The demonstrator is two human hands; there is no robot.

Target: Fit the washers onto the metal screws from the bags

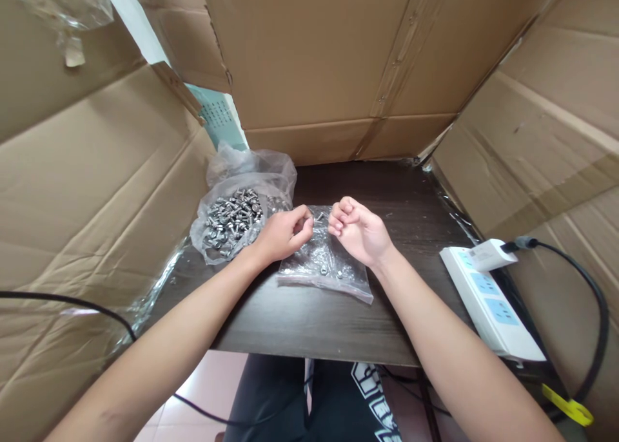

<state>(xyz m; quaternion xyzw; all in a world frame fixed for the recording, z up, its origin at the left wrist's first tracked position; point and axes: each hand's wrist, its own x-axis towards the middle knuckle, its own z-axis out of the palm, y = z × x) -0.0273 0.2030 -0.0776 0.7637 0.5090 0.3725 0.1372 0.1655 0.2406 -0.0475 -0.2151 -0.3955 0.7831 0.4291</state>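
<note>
Head view: the small clear zip bag of screws lies on the dark table between both hands, under the curled left hand and the loosely fisted right hand, which pinch at its top edge; whether either grips a screw cannot be told.

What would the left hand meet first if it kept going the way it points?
Likely the right hand: the left hand points right across the small clear bag, its fingertips almost facing the right hand's curled fingers. Depth is unclear.
</note>
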